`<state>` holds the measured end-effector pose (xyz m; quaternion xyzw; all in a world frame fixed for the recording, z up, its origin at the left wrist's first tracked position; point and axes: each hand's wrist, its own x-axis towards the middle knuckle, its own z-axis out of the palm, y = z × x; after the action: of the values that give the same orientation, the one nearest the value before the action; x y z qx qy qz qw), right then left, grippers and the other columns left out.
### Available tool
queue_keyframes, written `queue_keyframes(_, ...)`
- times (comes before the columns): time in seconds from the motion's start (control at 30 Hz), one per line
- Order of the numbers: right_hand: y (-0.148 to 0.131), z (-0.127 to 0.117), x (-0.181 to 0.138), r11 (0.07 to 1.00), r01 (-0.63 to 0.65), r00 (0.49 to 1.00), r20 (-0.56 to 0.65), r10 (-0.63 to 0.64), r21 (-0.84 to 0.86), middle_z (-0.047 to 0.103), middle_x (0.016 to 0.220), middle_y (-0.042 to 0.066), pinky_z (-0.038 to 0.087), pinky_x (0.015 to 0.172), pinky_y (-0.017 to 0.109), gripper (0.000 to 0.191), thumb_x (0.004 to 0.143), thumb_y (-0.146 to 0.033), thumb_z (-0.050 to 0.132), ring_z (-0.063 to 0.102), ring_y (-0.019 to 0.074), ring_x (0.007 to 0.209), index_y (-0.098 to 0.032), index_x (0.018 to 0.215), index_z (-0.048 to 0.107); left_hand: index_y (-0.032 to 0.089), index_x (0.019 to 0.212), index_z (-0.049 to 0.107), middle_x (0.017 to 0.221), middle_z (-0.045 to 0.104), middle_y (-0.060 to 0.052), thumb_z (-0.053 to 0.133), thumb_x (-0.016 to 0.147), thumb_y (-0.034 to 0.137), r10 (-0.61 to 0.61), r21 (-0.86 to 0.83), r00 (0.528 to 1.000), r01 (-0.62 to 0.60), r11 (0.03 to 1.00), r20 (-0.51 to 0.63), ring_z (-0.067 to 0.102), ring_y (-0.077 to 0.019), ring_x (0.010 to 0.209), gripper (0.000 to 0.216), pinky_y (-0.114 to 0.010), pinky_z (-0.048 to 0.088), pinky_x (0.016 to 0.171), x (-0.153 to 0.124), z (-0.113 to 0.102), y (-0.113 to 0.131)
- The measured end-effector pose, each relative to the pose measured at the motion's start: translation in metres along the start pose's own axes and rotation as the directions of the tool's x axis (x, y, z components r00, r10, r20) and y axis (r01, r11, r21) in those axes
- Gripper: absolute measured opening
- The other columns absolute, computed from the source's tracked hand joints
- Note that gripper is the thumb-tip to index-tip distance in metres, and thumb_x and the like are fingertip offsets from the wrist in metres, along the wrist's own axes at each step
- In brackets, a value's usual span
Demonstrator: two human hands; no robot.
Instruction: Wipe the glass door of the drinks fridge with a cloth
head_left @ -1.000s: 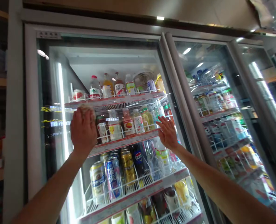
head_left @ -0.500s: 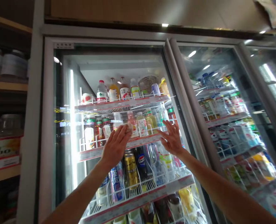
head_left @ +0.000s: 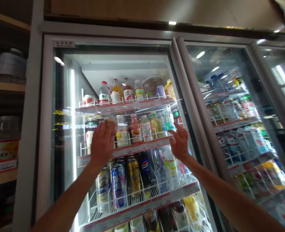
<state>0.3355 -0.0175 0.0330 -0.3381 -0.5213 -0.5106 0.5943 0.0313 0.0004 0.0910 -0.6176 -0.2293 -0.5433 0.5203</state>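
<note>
In front of the glass door (head_left: 130, 72) of a lit drinks fridge, my left hand (head_left: 102, 141) is raised and blurred by motion. Under its fingertips is a pale crumpled wad, apparently a cloth (head_left: 112, 124), held against the pane. Most of the cloth is hidden by the fingers. My right hand (head_left: 179, 141) is raised at the right part of the same pane, fingers apart and nothing in them. Behind the glass, a pink-orange drink bottle (head_left: 135, 129) and a gold can (head_left: 134, 175) stand on wire shelves.
A grey vertical door frame (head_left: 193, 96) separates this door from a second glass door (head_left: 219, 61) on the right, with more bottles behind it. At the left, a wooden shelf (head_left: 7, 87) carries jars. A brown panel (head_left: 123, 11) runs above the fridge.
My left hand has slid left across the glass with the cloth, uncovering the bottles in the middle. The right hand stays at nearly the same place.
</note>
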Motion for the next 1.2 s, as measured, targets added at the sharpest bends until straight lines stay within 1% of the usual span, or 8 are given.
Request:
queue_keyframes(0.1,0.008,0.000,0.012,0.998,-0.065,0.997,-0.051,0.064,-0.019,0.038,0.142,0.007,0.028,0.103,0.045,0.034,0.089,-0.028,0.033,0.037,0.0236,0.130,-0.024,0.117,0.051,0.017,0.134,0.040,0.143,0.034,-0.015,0.039,0.089,0.017,-0.142,0.004,0.986,0.143,0.990,-0.086,0.029,-0.0280,0.134,0.045,-0.049,0.035,0.104,0.010,0.006,0.008)
queue_keyframes(0.3,0.026,0.000,0.026,0.993,-0.065,0.996,-0.074,0.058,-0.100,0.043,0.138,0.008,0.026,0.103,0.047,0.033,0.088,-0.029,0.038,0.038,0.0245,0.128,-0.025,0.117,0.052,0.027,0.135,0.038,0.142,0.040,-0.002,0.038,0.085,0.007,0.428,-0.144,0.884,-0.406,0.903,0.188,0.027,-0.0185,0.135,0.054,-0.039,0.033,0.108,-0.005,0.020,0.060)
queue_keyframes(0.4,0.028,0.001,0.022,0.996,-0.043,0.996,-0.078,0.037,-0.080,0.042,0.139,0.007,0.027,0.103,0.046,0.031,0.087,-0.028,0.041,0.038,0.0251,0.129,-0.027,0.114,0.055,0.025,0.132,0.043,0.142,0.039,-0.005,0.037,0.087,0.010,0.070,-0.044,0.996,-0.068,0.997,0.048,0.033,-0.0220,0.133,0.047,-0.045,0.033,0.107,0.024,0.020,0.034)
queue_keyframes(0.5,0.028,0.001,0.021,0.998,-0.043,0.996,-0.082,0.038,-0.055,0.043,0.138,0.007,0.028,0.102,0.046,0.030,0.086,-0.027,0.042,0.039,0.0259,0.129,-0.026,0.112,0.057,0.018,0.130,0.045,0.146,0.031,-0.011,0.039,0.089,0.017,-0.214,-0.028,0.971,0.212,0.977,-0.105,0.027,-0.0273,0.135,0.041,-0.050,0.031,0.107,0.047,0.030,0.035)
queue_keyframes(0.7,0.029,-0.001,0.022,0.996,-0.074,0.995,-0.071,0.076,0.042,0.040,0.141,0.004,0.027,0.102,0.048,0.029,0.085,-0.024,0.042,0.037,0.0268,0.129,-0.027,0.108,0.060,0.025,0.132,0.041,0.141,0.040,-0.003,0.037,0.087,0.009,0.351,-0.118,0.923,-0.335,0.935,0.160,0.030,-0.0194,0.134,0.048,-0.041,0.035,0.106,0.025,0.040,0.088)
queue_keyframes(0.87,0.028,-0.004,0.023,0.998,-0.043,0.995,-0.082,0.047,0.054,0.042,0.139,0.005,0.030,0.101,0.045,0.025,0.086,-0.025,0.041,0.042,0.0249,0.125,-0.024,0.100,0.061,0.023,0.135,0.039,0.144,0.035,-0.011,0.039,0.089,0.017,-0.219,0.033,0.971,0.223,0.974,-0.100,0.031,-0.0268,0.133,0.046,-0.049,0.034,0.105,0.037,0.029,0.042)
queue_keyframes(1.07,0.027,-0.006,0.023,0.997,0.010,0.994,-0.106,-0.002,0.071,0.043,0.139,0.001,0.031,0.101,0.044,0.023,0.084,-0.025,0.044,0.041,0.0245,0.125,-0.026,0.094,0.064,0.025,0.131,0.044,0.142,0.039,-0.004,0.037,0.086,0.007,0.289,-0.094,0.945,-0.277,0.956,0.152,0.031,-0.0194,0.134,0.049,-0.040,0.032,0.108,0.027,0.034,0.071)
queue_keyframes(1.2,0.027,-0.006,0.024,0.998,0.027,0.993,-0.114,-0.020,0.061,0.047,0.135,0.003,0.032,0.100,0.042,0.023,0.084,-0.026,0.043,0.044,0.0229,0.123,-0.024,0.092,0.064,0.018,0.130,0.045,0.144,0.034,-0.011,0.039,0.088,0.014,-0.082,0.025,0.996,0.083,0.996,-0.040,0.031,-0.0259,0.133,0.043,-0.047,0.033,0.107,0.035,0.026,0.040)
